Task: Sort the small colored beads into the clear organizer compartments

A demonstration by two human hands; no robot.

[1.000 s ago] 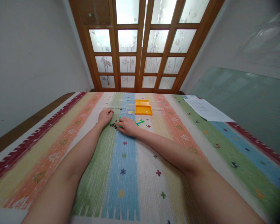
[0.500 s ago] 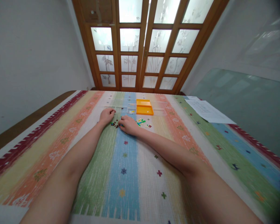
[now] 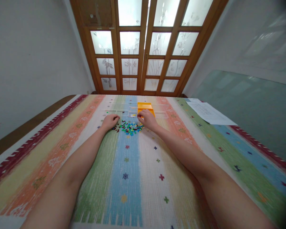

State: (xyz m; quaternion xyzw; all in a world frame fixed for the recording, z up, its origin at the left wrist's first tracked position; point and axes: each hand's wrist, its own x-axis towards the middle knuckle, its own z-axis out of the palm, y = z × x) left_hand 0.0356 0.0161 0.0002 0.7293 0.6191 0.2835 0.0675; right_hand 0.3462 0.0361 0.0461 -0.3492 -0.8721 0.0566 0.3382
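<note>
A pile of tiny coloured pieces (image 3: 129, 127) lies on the striped cloth (image 3: 133, 178) between my hands. My left hand (image 3: 109, 121) rests at the pile's left edge with its fingers curled under. My right hand (image 3: 146, 117) sits to the right of the pile, in front of the orange tray (image 3: 145, 106), fingertips pinched together; whether it holds a piece is too small to see. A clear compartment box (image 3: 132, 110) lies just beyond the pile, beside the tray.
A printed paper sheet (image 3: 208, 113) lies at the far right of the cloth. A glass pane (image 3: 250, 105) leans along the right wall. Wooden doors with frosted panes (image 3: 143, 47) stand behind the far edge. Bare wood floor (image 3: 38, 119) shows at the left.
My right hand has lifted off the pile and moved right and away toward the orange tray, uncovering the coloured pieces. My left hand has stayed nearly in place.
</note>
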